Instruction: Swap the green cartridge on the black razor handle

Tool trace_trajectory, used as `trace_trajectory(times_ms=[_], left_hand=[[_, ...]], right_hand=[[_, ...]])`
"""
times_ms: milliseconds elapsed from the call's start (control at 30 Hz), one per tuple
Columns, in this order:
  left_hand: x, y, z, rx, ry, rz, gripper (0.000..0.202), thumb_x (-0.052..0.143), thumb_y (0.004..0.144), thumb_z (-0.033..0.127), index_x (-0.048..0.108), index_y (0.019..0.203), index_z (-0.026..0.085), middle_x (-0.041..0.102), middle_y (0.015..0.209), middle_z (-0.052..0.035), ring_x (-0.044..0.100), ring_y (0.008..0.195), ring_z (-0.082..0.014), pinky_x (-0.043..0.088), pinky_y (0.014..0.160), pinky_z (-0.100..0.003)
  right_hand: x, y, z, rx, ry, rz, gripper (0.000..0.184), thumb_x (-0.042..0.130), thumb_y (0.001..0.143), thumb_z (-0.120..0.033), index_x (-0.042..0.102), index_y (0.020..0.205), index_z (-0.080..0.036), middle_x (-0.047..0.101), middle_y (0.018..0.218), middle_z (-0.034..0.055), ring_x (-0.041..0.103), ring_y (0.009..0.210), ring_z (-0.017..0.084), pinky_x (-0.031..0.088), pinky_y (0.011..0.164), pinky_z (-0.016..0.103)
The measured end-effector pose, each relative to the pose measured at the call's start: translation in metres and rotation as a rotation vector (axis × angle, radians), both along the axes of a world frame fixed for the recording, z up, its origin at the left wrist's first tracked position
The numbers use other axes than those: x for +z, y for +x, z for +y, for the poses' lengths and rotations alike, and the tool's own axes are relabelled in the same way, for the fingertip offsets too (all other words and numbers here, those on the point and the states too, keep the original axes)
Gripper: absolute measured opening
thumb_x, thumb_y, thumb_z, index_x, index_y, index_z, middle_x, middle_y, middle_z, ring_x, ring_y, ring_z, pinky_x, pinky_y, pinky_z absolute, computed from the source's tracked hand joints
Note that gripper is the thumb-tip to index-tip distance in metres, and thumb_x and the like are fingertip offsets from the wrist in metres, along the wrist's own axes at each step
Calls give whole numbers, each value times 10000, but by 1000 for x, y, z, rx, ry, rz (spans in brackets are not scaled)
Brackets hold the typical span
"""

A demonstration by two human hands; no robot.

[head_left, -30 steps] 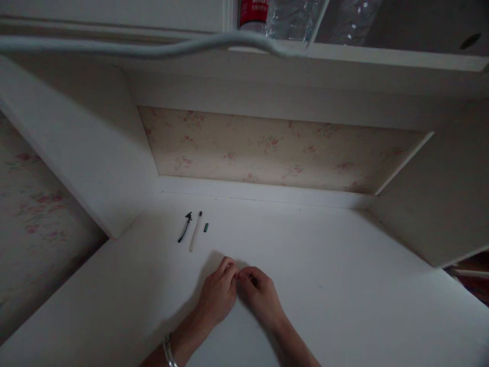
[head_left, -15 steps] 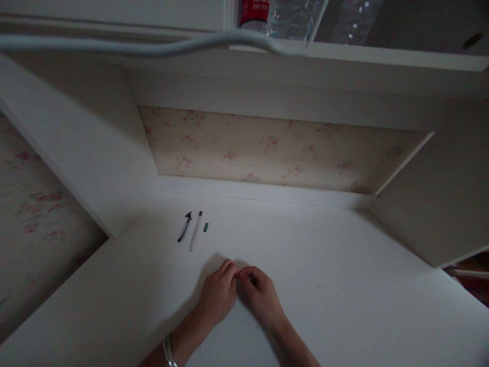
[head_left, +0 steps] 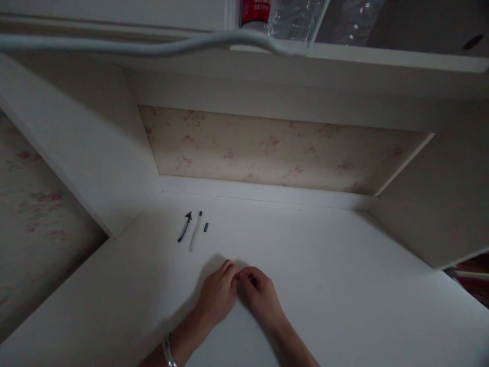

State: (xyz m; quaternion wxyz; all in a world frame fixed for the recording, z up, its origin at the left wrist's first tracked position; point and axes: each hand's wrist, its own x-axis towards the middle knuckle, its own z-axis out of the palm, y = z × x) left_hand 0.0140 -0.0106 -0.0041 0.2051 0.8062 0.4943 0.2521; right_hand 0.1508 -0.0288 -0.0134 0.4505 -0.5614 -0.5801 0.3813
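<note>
the toothbrush (head_left: 195,234) served as the landmark. it lay on the worktop (head_left: 344,265) with its dark head away from the person and its pale handle toward the person. the black tool (head_left: 185,228), slim with an angled head, lay just left of the toothbrush and roughly parallel to it. the green piece (head_left: 206,227), small and oblong, lay just right of the toothbrush. the three items were apart from one another.

the left hand (head_left: 218,293) and the right hand (head_left: 263,295) were nearer to the person than the toothbrush and to its right. the left fingers were curled inward; the right thumb and forefinger formed a loop. the fingertips of both hands met; whether they grasped a small item could not be told. a silver bracelet (head_left: 167,350) encircled the left wrist.

beyond the toothbrush stood a floral panel (head_left: 248,148). higher up, to the right of the toothbrush, a red-labelled bottle (head_left: 255,12) and a clear bottle (head_left: 292,19) occupied a shelf (head_left: 382,56).
</note>
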Motion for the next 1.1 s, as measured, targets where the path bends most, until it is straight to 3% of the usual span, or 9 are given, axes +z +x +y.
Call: trace_trajectory(times_ms=[600,700,867,933,1000,1100], left_hand=[[1,-3,3,15,-2,14,200,384,831,88,537,801,214,591,859,-18,568,769,-150,406,698,-253],[5,-19,19,85,48,-29,212,389,800,68,542,815,215,604,862,-17,572,801,-153,421,741,-257],[24,-64,70,401,163,156,189,422,808,137,566,903,215,634,983,-30,603,851,-176,427,755,-268],[31,-83,90,537,118,304,222,397,847,209,556,1002,208,612,1086,-59,617,859,-204,437,725,-289],[33,-99,106,574,8,477,295,354,874,269,529,1099,194,582,1153,-97,625,875,-237,449,708,-320],[28,-114,118,589,-63,549,371,326,886,355,548,1077,128,599,1081,-165,638,828,-285,462,688,-371]], right_hand=[[4,1,-1,1,-11,2,215,493,838,-303,663,802,-177,642,745,24,552,677,166,409,616,247],[6,1,-2,-17,-29,19,242,505,835,-346,663,779,-172,626,715,19,528,644,159,393,580,240],[2,2,-2,-17,-72,31,274,520,839,-396,656,787,-163,583,672,5,493,606,143,353,536,227],[0,2,-2,-5,-75,35,272,517,846,-395,650,788,-165,578,673,2,492,605,140,349,534,224],[-1,2,-1,3,-64,41,268,517,848,-392,650,789,-166,585,684,3,495,609,138,353,541,224],[-1,1,-1,-6,-47,51,279,524,843,-400,658,783,-163,597,692,7,501,615,140,361,551,224]])
